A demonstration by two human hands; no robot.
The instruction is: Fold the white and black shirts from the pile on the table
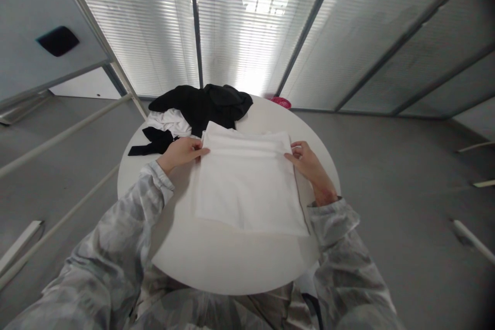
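Observation:
A folded piece of white cloth lies on the round white table, its far edge slightly raised and creased. My left hand grips its far left edge, the thumb on top and the fingers underneath. On the opposite side, my right hand pinches the far right edge between thumb and fingers. Whether the cloth is a garment cannot be made out.
Black clothing is heaped at the table's far left, beside a crumpled white cloth and a smaller black piece. A pink basket-like object shows behind the table. Glass panels with blinds stand beyond; a white metal frame is at left.

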